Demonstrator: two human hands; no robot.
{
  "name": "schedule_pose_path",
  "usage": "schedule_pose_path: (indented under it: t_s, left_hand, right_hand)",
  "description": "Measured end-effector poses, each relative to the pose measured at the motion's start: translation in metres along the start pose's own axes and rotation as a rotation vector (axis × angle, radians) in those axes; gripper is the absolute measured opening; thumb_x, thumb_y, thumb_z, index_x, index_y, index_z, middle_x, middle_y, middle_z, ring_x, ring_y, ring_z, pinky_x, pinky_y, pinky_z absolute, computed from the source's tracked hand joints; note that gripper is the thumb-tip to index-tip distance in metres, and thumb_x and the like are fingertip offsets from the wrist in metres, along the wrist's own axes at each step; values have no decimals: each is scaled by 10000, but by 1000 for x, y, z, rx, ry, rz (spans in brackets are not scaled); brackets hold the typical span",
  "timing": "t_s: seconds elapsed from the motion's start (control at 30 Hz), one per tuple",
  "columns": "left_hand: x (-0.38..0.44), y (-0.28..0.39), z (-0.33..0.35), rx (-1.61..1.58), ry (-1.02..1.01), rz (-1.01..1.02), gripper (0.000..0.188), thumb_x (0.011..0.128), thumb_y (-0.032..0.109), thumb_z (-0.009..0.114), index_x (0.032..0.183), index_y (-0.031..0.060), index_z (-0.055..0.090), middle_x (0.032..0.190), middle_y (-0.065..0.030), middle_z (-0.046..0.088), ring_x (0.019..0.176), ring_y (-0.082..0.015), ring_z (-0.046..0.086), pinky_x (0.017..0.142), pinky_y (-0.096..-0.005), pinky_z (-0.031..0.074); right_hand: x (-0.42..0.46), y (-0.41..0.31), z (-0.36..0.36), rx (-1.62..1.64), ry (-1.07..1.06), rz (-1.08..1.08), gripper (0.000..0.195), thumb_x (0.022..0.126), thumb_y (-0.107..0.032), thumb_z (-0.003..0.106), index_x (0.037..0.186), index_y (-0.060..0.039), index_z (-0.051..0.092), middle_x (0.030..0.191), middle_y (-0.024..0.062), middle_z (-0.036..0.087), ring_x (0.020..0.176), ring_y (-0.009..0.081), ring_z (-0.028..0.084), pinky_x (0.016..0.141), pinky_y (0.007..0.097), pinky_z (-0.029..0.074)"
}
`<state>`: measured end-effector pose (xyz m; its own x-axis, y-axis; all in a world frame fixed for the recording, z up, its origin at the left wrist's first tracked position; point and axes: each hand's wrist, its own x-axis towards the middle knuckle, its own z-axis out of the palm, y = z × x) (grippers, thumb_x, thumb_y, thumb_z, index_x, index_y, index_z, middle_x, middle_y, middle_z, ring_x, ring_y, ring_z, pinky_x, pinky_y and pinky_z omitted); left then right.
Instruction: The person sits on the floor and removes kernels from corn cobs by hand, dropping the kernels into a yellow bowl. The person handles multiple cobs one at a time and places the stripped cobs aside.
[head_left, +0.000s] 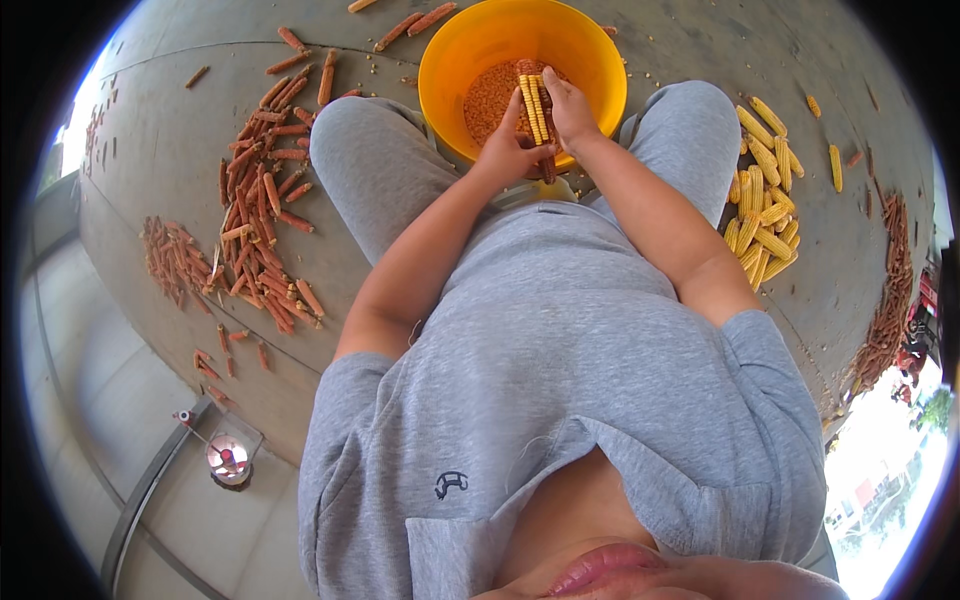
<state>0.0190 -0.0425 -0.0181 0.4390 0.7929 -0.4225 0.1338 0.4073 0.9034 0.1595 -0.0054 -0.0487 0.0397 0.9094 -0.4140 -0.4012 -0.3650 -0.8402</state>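
Note:
Between my knees stands a yellow plastic bucket (444, 90) with loose orange-yellow corn kernels (487, 101) in its bottom. Over it, both of my hands hold a partly shelled ear of corn (535, 109). Rows of yellow kernels remain along its upper face, while reddish cob shows at both ends. My left hand (571, 112) grips the ear from the right side, thumb or finger near its far end. My right hand (512, 146) holds it from the left, fingers along its side and near end. The ear's underside is hidden.
A heap of bare reddish corn cobs (259, 202) lies on the concrete floor (337, 300) at left, beside a smaller cob pile (176, 259). At right sits a pile of yellow corn ears (765, 202). More cobs (889, 285) line the far right. A round fan-like object (227, 459) stands lower left.

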Motion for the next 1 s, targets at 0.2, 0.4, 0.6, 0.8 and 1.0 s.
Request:
schedule_pose_path:
  t_s: [0.2, 0.4, 0.6, 0.8, 1.0]
  left_hand:
    - [1, -3, 0, 38, -10, -10, 1033, 801, 44, 693, 1489, 209, -60, 794, -82, 656, 663, -122, 619, 609, -290, 511]
    - [-3, 4, 2, 63, -12, -13, 1034, 801, 40, 692, 1489, 216, -60, 805, -78, 656, 669, -123, 619, 618, -291, 516]
    - [-7, 12, 5, 0, -26, -29, 1033, 797, 37, 698, 1488, 219, -48, 840, -80, 666, 690, -131, 633, 624, -300, 528]
    - [-9, 13, 4, 58, -21, -30, 1055, 783, 64, 721, 1486, 205, -53, 802, -93, 671, 662, -138, 646, 592, -296, 526]
    - [-7, 6, 4, 59, -6, -5, 1060, 780, 79, 728, 1485, 185, -56, 775, -88, 668, 637, -139, 643, 583, -290, 522]
  right_hand:
    - [1, 1, 2, -135, 35, -81, 432, 938, -382, 546, 1083, 14, 643, 855, 43, 655, 742, 105, 568, 696, 261, 461]
    - [8, 6, -2, -229, 166, -132, 368, 965, -319, 494, 1004, 12, 651, 853, 63, 658, 737, 134, 572, 701, 300, 463]
    - [12, 9, -7, -66, 116, -131, 370, 974, -308, 471, 1038, 24, 621, 870, 49, 642, 718, 143, 579, 681, 292, 460]
    - [-7, -12, 10, -117, -45, -120, 388, 980, -321, 460, 1113, 22, 582, 887, 45, 637, 713, 132, 603, 676, 279, 487]
    - [-6, -11, 5, -301, 24, -138, 372, 991, -302, 432, 1130, 12, 575, 907, 72, 643, 800, 125, 608, 723, 274, 484]
